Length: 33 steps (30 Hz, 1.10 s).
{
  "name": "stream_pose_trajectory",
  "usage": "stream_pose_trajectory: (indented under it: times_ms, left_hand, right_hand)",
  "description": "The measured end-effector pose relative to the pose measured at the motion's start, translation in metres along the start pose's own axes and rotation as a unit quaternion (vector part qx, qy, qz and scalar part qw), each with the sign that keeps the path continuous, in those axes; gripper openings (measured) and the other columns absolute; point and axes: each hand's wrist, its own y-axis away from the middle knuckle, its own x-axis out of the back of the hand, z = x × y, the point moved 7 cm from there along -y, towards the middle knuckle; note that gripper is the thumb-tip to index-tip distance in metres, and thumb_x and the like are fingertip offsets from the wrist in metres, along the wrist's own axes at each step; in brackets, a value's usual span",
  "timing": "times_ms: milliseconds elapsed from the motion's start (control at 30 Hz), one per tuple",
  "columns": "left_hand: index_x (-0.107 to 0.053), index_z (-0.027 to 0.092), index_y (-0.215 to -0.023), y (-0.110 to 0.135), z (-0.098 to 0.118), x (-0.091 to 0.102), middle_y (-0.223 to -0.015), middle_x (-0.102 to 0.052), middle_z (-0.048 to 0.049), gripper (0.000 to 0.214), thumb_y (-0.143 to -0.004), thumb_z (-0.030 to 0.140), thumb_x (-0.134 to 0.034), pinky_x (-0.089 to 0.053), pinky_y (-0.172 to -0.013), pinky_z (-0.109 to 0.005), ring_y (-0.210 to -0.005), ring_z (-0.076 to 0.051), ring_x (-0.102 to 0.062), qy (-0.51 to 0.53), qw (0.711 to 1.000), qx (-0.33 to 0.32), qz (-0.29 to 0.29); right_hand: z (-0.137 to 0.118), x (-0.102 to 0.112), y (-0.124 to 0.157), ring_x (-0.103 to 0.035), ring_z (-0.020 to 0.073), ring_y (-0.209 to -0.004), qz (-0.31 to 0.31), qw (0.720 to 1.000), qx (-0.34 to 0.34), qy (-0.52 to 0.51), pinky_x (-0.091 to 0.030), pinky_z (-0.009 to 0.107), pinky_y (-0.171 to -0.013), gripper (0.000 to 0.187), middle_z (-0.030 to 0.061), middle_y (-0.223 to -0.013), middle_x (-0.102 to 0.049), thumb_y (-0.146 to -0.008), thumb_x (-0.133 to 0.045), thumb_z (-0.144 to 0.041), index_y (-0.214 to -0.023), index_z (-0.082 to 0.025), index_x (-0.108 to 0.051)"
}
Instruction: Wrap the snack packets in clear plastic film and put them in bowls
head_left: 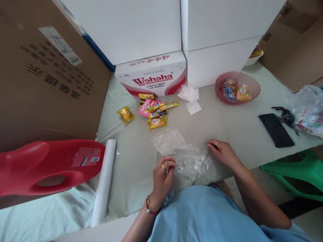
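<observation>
A crumpled clear plastic bag (186, 154) lies on the covered table between my hands. My left hand (163, 178), with a ring and a red bracelet, is curled closed at the bag's left edge, its fingertips against the plastic. To the right, my right hand (223, 153) is pinched closed. A thin dark cord (201, 168) runs from its fingertips down across the bag toward the table edge. Beyond the bag lies a pile of wrapped snacks: a pink packet (150, 106), thin yellow sticks (170, 105) and a yellow-wrapped cake (156, 122). Another yellow packet (125, 114) lies apart.
A Wahaha carton (153, 79) and white boxes stand behind. White tissues (189, 94), a pink bowl (219, 90) with snacks, a black phone (277, 130) and a filled plastic bag (310, 111) lie rightward. A red jug (58, 161) and a white roll (104, 181) are left.
</observation>
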Motion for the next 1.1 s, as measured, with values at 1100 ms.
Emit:
stream_pose_trajectory:
  times_ms: [1100]
  left_hand:
    - [-0.067,0.019,-0.077,-0.012,-0.021,-0.044,-0.073,-0.062,-0.0006,0.031,-0.080,0.046,-0.083,-0.040,-0.064,-0.026,-0.068,-0.015,-0.054,0.147,0.949,0.247,-0.133]
  right_hand:
    - [-0.118,-0.049,0.076,-0.077,0.0189,-0.095,-0.120,0.938,0.323,-0.047,-0.060,0.029,-0.080,0.015,0.0088,-0.123,-0.078,-0.103,-0.054,-0.021,-0.100,-0.024,-0.068]
